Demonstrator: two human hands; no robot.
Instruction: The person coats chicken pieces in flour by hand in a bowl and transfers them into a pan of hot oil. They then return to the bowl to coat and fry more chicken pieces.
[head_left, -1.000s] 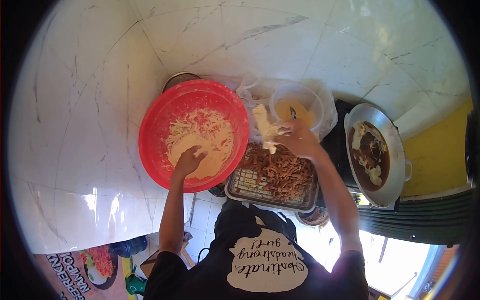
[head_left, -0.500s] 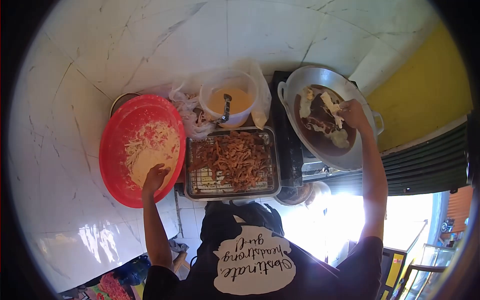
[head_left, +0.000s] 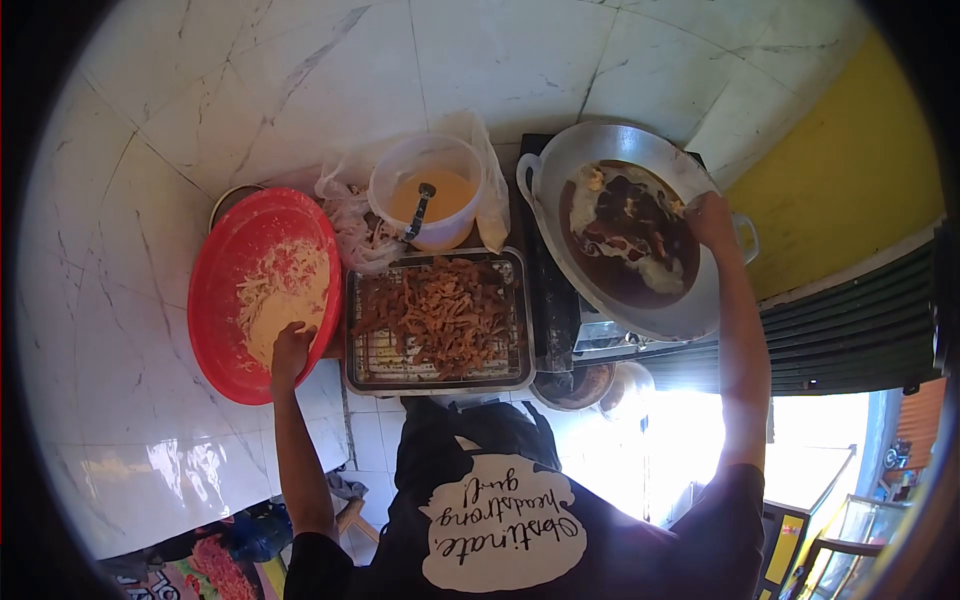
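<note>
My left hand (head_left: 291,350) rests inside a red plastic basin (head_left: 207,300), its fingers slightly apart at the edge of the pale flour (head_left: 290,290). Over the right side of a large metal wok (head_left: 620,140) is my right hand (head_left: 710,220), fingers drawn together. A small pale bit shows at those fingertips; what they hold is mostly hidden. Dark oil (head_left: 640,285) fills the wok's bottom, with light foam and pale pieces (head_left: 597,180) floating in it. Between the hands, a rack tray (head_left: 375,372) carries a heap of brown fried strips (head_left: 450,315).
Behind the tray stands a clear tub (head_left: 385,190) of yellowish liquid with a dark-handled utensil (head_left: 422,205) in it. Plastic bags (head_left: 355,225) flank it. The wok sits on a black stove (head_left: 553,330). Metal bowls (head_left: 575,385) lie lower down, and a tiled wall rises behind.
The long pale coated piece in my right hand has left my grip, at least mostly, and the hand has drawn up toward the wok's rim. My left hand stays in the basin. The view has shifted slightly.
</note>
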